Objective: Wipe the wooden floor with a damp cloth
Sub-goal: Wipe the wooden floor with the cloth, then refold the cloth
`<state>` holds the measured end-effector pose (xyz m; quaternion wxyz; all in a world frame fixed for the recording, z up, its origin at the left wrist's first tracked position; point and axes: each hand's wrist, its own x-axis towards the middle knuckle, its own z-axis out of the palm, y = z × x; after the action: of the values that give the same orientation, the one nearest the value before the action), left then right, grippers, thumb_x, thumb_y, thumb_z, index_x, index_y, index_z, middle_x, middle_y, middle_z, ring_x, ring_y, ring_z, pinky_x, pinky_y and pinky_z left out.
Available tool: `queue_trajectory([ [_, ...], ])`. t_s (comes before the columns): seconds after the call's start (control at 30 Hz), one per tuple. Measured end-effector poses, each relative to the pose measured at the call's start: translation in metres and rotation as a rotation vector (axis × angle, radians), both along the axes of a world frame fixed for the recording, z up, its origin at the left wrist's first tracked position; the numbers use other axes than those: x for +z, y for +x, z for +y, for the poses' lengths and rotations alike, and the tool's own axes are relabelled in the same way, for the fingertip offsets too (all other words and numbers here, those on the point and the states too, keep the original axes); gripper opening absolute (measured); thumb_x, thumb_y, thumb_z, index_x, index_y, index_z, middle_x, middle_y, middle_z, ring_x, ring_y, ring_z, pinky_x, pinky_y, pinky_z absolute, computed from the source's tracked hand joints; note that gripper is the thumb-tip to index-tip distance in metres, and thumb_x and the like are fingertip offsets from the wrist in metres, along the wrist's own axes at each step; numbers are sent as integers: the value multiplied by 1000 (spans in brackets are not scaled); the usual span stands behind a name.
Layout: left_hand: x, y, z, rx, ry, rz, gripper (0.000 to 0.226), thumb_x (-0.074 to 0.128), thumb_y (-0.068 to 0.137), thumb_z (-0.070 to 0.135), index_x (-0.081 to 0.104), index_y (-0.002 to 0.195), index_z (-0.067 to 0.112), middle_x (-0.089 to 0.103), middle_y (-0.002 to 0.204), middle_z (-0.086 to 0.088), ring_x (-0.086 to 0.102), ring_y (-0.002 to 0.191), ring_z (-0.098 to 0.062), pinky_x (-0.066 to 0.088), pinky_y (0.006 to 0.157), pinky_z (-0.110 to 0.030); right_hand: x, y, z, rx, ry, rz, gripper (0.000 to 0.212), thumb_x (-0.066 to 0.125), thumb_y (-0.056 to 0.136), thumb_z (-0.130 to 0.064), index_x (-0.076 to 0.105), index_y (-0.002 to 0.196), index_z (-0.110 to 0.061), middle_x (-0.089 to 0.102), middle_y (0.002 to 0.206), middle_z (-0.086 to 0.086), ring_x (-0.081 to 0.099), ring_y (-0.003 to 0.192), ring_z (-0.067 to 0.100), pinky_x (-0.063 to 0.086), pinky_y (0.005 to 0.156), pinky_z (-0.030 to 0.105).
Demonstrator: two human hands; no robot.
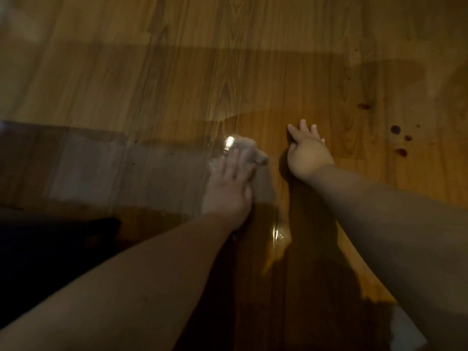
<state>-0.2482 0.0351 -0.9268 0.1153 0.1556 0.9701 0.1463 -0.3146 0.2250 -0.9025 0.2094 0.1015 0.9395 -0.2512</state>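
Cloth (249, 149): pale, bunched, on the floor (177, 72), pressed under the left hand (231, 188), fingers straight.
Right hand (307, 154): spread flat on the boards just beside the cloth.
Wet sheen (279, 235): near the cloth.
Dark red spots (395, 129): off to the right, unwiped; job seemingly partway.

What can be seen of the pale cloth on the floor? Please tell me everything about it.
The small pale grey crumpled cloth looks soft and bunched, blurred in this view. It lies on the brown wooden plank floor, beside a shiny wet patch. The left hand presses it from above, fingers spread over it.
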Motion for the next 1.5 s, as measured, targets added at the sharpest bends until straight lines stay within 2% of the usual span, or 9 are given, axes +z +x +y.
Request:
queue_trajectory([
  [0.1, 13, 38, 26, -178, -46, -111, 63, 34, 96, 33, 11, 154, 26, 1, 163, -3, 1, 149, -26, -2, 119, -41, 8, 10, 12, 29, -27, -29, 49, 34, 99, -14, 35, 148, -23, 11, 162, 1, 4, 149, 21, 10, 119, 37],
  [0.27, 26, 93, 30, -249, -61, -287, 66, 41, 97, 28, 7, 152, 34, 0, 162, 7, 3, 148, -25, 25, 116, -46, 8, 56, 9, -44, 26, 62, 33, 38, 97, -16, 65, 116, -12, 55, 135, 11, 48, 126, 27, 38, 99, 30],
  [0.4, 48, 117, 42, 90, 215, -344, 55, 53, 92, 22, 29, 139, 33, 61, 121, -2, 62, 104, -23, 48, 79, -31, 18, 109, 11, -185, -115, 79, 24, 44, 91, -21, 67, 84, -23, 69, 97, 4, 61, 92, 24, 40, 74, 24],
  [0.5, 66, 110, 55, 499, 560, -650, 20, 60, 92, 24, 57, 108, 14, 66, 94, -3, 66, 91, -26, 49, 64, -26, 31, 139, 15, -429, -454, 3, 27, 45, 93, -13, 68, 80, -20, 69, 88, 4, 63, 87, 21, 50, 78, 29],
  [0.6, 85, 112, 72, 490, 633, -750, 17, 49, 99, 28, 62, 104, 18, 62, 90, 0, 59, 86, -17, 42, 54, -18, 53, 165, 26, -640, -779, -220, 23, 45, 95, -17, 66, 85, -20, 64, 70, -2, 59, 70, 14, 45, 61, 25],
  [0.87, 154, 141, 138, 524, 731, -928, 32, 42, 90, -3, 60, 110, 14, 60, 100, -17, 58, 93, -28, 51, 78, -37, 113, 226, 117, -576, -833, -370, 12, 62, 85, -29, 64, 88, -17, 71, 83, 6, 64, 77, 22, 42, 56, 30],
  [1.17, 206, 133, 213, 437, 815, -926, 28, 47, 100, 37, 61, 122, 26, 73, 106, -7, 70, 97, -24, 57, 81, -40, 176, 247, 199, -576, -818, -248, 6, 64, 78, -20, 65, 78, -14, 63, 62, 0, 55, 61, 15, 44, 68, 29],
  [1.3, 191, 120, 203, 532, 811, -804, 32, 45, 101, 31, 58, 128, 20, 71, 108, -8, 69, 98, -25, 55, 88, -41, 175, 242, 186, -496, -869, -208, 19, 70, 78, -23, 70, 96, -17, 75, 93, -1, 65, 96, 17, 48, 87, 33],
  [1.5, 197, 99, 196, 549, 807, -839, 28, 46, 101, 32, 61, 119, 16, 74, 94, -9, 72, 89, -27, 59, 78, -41, 161, 237, 198, -488, -818, -331, 27, 78, 74, -18, 70, 99, -16, 75, 87, 1, 71, 77, 11, 51, 56, 21],
])
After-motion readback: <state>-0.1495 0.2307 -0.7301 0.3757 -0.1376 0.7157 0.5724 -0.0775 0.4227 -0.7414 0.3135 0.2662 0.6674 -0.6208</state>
